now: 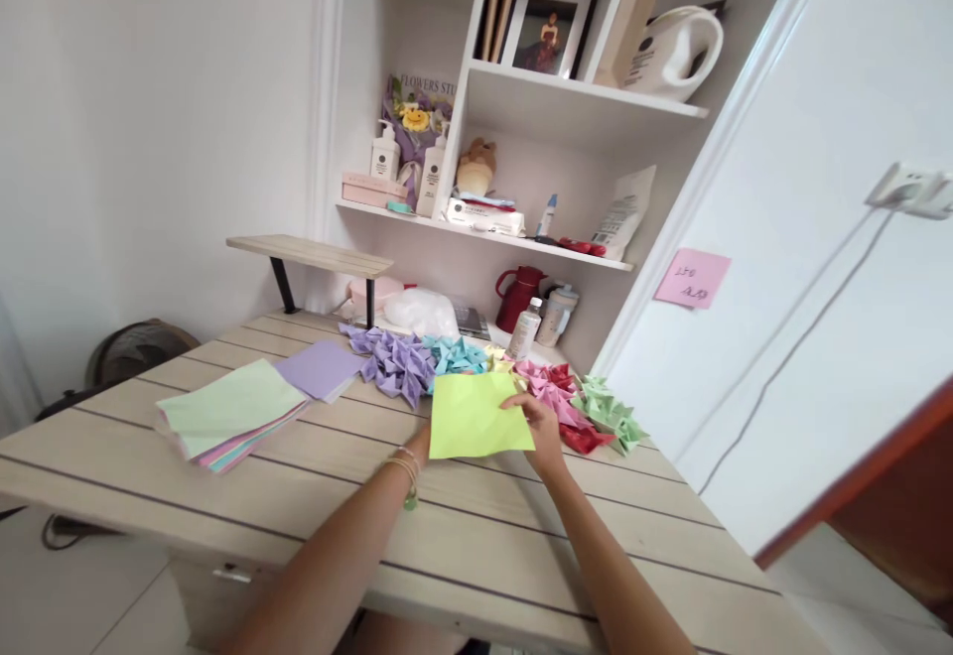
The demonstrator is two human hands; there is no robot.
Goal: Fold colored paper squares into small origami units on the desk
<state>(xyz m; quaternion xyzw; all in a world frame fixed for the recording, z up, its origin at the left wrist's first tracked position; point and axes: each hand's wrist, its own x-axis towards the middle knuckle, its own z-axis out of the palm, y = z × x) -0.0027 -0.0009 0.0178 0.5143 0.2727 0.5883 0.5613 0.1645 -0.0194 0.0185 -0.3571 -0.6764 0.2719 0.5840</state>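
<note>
Hands (542,429) at lime paper (476,419), right pinching, left grip unclear; capped bottle (525,330), red jug (519,300) beyond.

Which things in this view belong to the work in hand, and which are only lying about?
Seem to belong to the work:
- yellow-green paper sheet, held in the right hand
- fanned stack of coloured paper
- purple paper
- folded paper pieces

Seem only lying about:
- white-capped bottle
- red jug
- handled tumbler
- plush toy
</note>
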